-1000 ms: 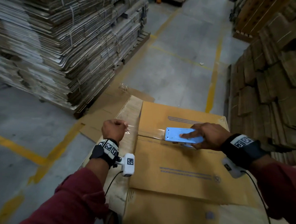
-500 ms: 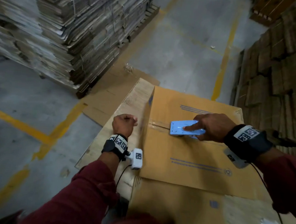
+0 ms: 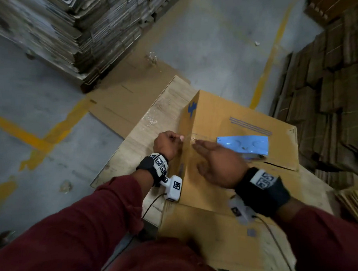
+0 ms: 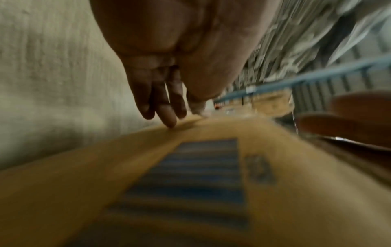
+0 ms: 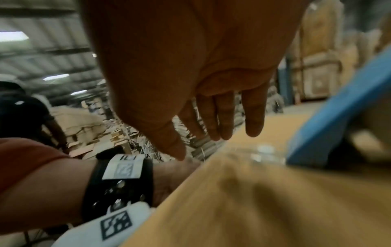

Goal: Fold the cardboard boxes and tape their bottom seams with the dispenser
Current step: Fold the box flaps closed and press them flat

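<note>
A brown cardboard box (image 3: 226,121) stands bottom up on the work surface, with clear tape along its middle seam. The blue tape dispenser (image 3: 243,144) lies loose on the box top, to the right of the seam's near end; the right wrist view shows it too (image 5: 338,108). My right hand (image 3: 197,156) hovers flat and open over the box, fingers pointing left at the seam's edge. My left hand (image 3: 174,139) is at the box's left side. Its fingertips (image 4: 169,122) and thumb press on the box (image 4: 190,167) where the tape wraps over the edge.
Tall stacks of flat cardboard stand at the left (image 3: 65,25) and right (image 3: 331,91). A flat sheet (image 3: 123,103) lies on the grey floor with yellow lines. The wooden work surface (image 3: 149,133) reaches left of the box. Another person (image 5: 25,113) stands behind.
My right hand let go of the dispenser, which now lies on the box, and moved left toward the seam's edge. My left hand shifted right against the box's side.
</note>
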The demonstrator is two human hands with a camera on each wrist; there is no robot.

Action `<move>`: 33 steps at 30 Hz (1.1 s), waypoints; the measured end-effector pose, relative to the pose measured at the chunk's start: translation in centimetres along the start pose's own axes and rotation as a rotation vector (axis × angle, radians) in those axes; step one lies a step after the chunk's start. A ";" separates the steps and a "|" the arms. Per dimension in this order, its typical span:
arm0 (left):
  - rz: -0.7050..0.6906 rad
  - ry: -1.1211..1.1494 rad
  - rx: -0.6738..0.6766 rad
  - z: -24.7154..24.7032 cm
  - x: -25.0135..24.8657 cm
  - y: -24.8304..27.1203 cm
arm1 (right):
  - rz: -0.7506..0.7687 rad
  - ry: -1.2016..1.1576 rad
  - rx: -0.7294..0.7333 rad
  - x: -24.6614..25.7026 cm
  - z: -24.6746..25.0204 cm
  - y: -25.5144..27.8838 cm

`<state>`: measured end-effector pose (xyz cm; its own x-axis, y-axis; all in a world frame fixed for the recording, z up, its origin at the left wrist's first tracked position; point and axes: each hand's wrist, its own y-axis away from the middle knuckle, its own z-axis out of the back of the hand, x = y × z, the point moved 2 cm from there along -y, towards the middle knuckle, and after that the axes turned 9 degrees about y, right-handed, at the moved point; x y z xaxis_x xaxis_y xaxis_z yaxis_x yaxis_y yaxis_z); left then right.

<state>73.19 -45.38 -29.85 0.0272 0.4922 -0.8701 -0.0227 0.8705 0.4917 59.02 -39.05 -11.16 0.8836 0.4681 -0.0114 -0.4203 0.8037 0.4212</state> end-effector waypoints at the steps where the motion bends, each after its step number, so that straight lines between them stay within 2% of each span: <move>1: -0.008 -0.050 0.007 0.0 -0.4 0.5 | -0.023 -0.018 0.048 0.9 -1.1 -0.1; 3: -0.017 -0.132 0.027 0.2 -1.6 1.4 | -0.039 -0.040 0.079 1.9 -3.2 0.1; 6: 0.061 -0.267 0.056 0.9 -1.5 1.4 | -0.031 -0.098 0.039 2.0 -5.2 0.7; 10: 0.165 -0.366 0.150 2.0 0.8 0.6 | 0.002 -0.123 0.036 1.2 -4.4 0.6; 12: 0.117 -0.211 0.099 2.6 -0.1 1.2 | -0.017 -0.129 0.093 0.7 -3.4 0.3; 14: -0.009 -0.040 0.067 2.9 -2.4 2.1 | -0.027 -0.134 0.116 0.3 -3.0 0.1; 16: -0.068 0.062 0.153 2.8 -5.8 4.1 | -0.031 -0.147 0.120 0.0 -3.2 0.0; 19: 0.033 0.291 0.459 0.8 -8.8 6.9 | -0.038 -0.126 0.133 0.1 -3.2 -0.2; 20: 0.086 0.320 0.507 -0.2 -8.3 7.2 | -0.039 -0.121 0.131 0.2 -3.0 -0.2; 21: 0.164 0.320 0.513 -1.1 -7.2 7.0 | -0.036 -0.128 0.117 0.4 -2.8 -0.2; 23: 0.231 0.321 0.508 -2.2 -5.0 6.2 | -0.034 -0.125 0.120 0.6 -2.4 -0.2; 25: 0.214 0.372 0.490 -1.2 -6.3 7.5 | -0.041 -0.106 0.143 0.9 -2.2 -0.2; 29: 0.329 0.410 0.533 1.5 -6.2 7.9 | -0.066 -0.166 0.142 0.8 -1.5 -0.1; 31: 0.302 0.520 0.524 1.7 -7.5 8.0 | -0.065 -0.150 0.150 0.8 -1.4 -0.1; 33: 0.196 0.582 0.481 1.3 -9.4 8.0 | -0.076 -0.141 0.153 0.7 -1.8 -0.2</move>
<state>74.10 -43.04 -17.71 -0.4645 0.6708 -0.5782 0.4666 0.7403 0.4840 59.33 -38.22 -12.84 0.9362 0.3434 0.0744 -0.3247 0.7646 0.5568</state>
